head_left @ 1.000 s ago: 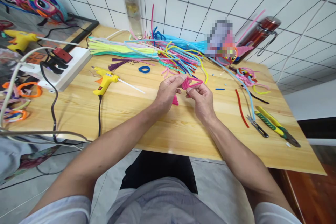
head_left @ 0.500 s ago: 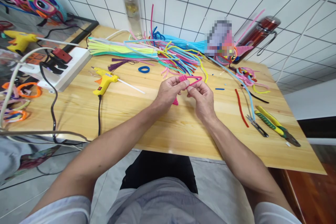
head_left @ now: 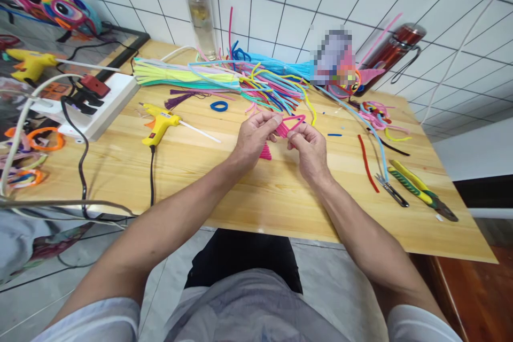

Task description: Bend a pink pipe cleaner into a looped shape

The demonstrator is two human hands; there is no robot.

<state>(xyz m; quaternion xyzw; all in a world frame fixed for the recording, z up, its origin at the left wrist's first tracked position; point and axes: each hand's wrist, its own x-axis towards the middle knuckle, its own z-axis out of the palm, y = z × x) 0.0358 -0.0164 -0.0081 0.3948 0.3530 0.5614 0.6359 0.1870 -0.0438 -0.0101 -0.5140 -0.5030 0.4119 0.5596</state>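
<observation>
Between my two hands is a bright pink pipe cleaner (head_left: 295,119), bent into a narrow pointed loop with closely folded rows at its left end. My left hand (head_left: 258,133) pinches the folded part between thumb and fingers. The thumb and forefinger of my right hand (head_left: 308,144) are closed on the lower side of the loop. Another ridged pink piece (head_left: 265,152) shows just below my left fingers; whether it joins the loop is hidden. Both hands are held over the middle of the wooden table (head_left: 240,197).
A yellow glue gun (head_left: 160,125) lies left, near a white power strip (head_left: 104,107). Bundled pipe cleaners (head_left: 184,72) lie at the back by a glass bottle (head_left: 198,10). To the right are small snips (head_left: 393,191), pliers (head_left: 422,191) and a red thermos (head_left: 395,59).
My left hand has turned slightly and shifted left, showing more of the folded pink rows. The loop's tip has moved a little left. My right hand stays nearly in place.
</observation>
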